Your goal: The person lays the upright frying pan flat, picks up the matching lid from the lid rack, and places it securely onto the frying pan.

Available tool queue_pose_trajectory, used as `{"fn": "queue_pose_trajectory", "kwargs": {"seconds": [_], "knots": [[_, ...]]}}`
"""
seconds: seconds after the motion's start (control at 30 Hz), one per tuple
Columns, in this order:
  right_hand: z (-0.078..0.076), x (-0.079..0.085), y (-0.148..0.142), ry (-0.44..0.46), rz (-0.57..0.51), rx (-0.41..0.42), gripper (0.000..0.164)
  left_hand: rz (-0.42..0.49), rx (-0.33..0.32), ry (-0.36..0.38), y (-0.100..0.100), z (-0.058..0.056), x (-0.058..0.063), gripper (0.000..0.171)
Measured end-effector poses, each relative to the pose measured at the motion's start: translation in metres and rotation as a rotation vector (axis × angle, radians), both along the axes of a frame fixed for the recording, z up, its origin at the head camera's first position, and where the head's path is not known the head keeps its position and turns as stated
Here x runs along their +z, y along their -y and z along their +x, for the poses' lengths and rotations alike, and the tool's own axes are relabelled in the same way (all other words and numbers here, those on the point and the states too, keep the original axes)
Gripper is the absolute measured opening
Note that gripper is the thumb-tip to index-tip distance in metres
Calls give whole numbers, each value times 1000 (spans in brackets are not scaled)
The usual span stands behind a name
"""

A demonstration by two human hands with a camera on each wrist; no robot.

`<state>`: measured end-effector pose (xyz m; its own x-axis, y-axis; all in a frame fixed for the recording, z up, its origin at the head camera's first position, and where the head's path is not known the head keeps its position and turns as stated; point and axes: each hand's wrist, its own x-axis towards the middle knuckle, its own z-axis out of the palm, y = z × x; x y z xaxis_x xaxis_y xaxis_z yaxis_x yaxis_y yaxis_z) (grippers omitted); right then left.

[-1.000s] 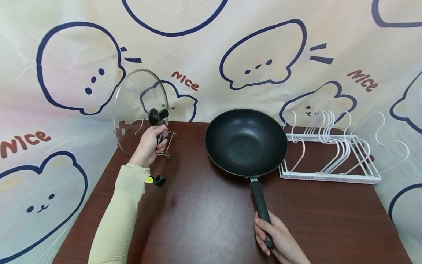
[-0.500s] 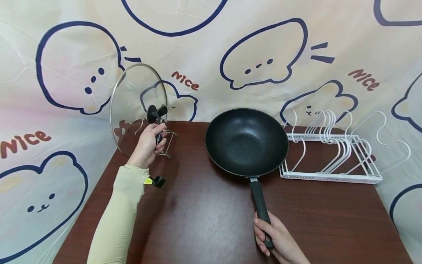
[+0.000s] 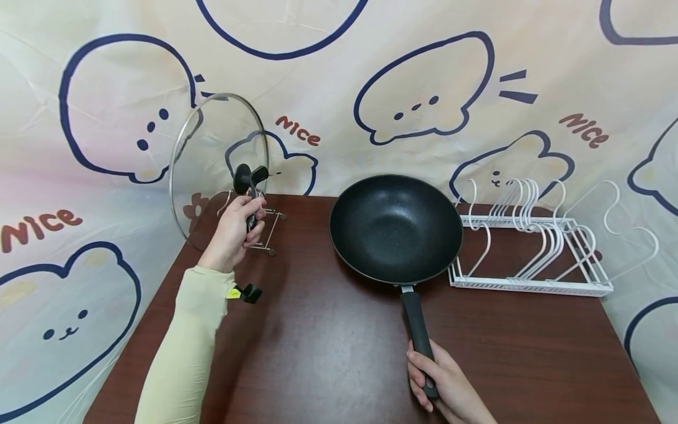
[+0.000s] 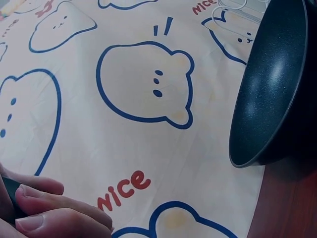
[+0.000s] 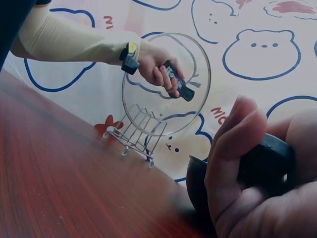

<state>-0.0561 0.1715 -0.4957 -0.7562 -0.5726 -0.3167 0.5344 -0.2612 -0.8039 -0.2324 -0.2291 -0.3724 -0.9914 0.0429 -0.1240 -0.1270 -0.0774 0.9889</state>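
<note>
In the head view my left hand (image 3: 233, 229) holds the black handle (image 3: 253, 181) of a clear glass lid (image 3: 212, 138), which stands on edge with a metal rim. The right wrist view shows the lid (image 5: 166, 116) above a small metal wire rack (image 5: 141, 134), with fingers wrapped round the handle. In the left wrist view only curled fingers (image 4: 54, 213) on a dark handle show. My right hand (image 3: 445, 380) grips the black handle (image 3: 417, 324) of a dark frying pan (image 3: 396, 229). The deep pan faces up over the back of the table.
Right of the pan, a white wire rack (image 3: 529, 284) with several curved dividers lies at the back right. The brown table (image 3: 328, 353) meets a cartoon-printed cloth (image 3: 328, 88) behind and at the sides. A small black device (image 3: 251, 293) is strapped to the left wrist.
My left hand has drifted a little left, and the lid has risen slightly and moved left with it. My right hand and the pan stay in place.
</note>
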Motion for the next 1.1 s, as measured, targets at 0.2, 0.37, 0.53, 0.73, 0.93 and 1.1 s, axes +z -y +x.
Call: {"fn": "queue_pose_trajectory", "kwargs": {"seconds": [0.2, 0.37, 0.53, 0.73, 0.93, 1.1], "knots": [[1, -2, 0, -19, -10, 3, 13, -17, -11, -15, -1, 4, 3, 17], [1, -3, -1, -27, -14, 7, 10, -19, -22, -33, -3, 6, 6, 19], [1, -2, 0, -19, -1, 3, 13, -21, -33, -55, -4, 8, 9, 16], [0, 0, -1, -8, 9, -1, 14, -16, -42, -97, -5, 10, 15, 16], [0, -1, -3, 6, 8, -8, 17, -16, -18, -120, -8, 12, 17, 16], [0, -2, -1, -12, 0, -8, 15, -3, -12, -147, -8, 15, 20, 21]]}}
